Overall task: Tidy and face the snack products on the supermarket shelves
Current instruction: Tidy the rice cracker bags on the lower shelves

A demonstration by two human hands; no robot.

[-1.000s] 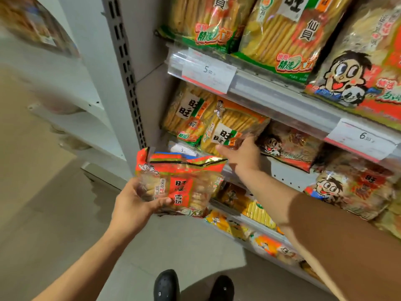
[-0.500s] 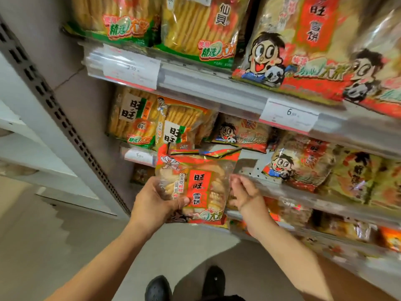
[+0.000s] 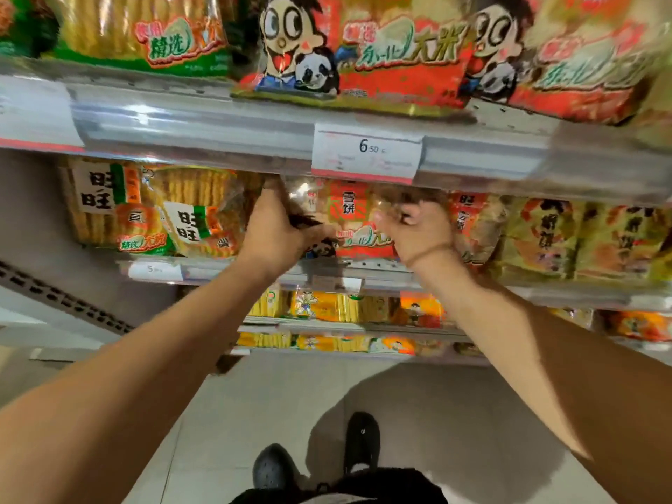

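Standing now on the middle shelf (image 3: 363, 271) instead of out in the aisle, the red pack (image 3: 358, 220) is getting faced. Left hand (image 3: 280, 231) fingers are clamping its left edge; right hand (image 3: 418, 227) fingers are curling loosely at its right side.

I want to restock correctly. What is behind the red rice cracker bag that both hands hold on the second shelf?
Behind the red rice cracker bag nothing can be made out: the bag, the left hand and the right hand cover that space, and the upper shelf shades it.
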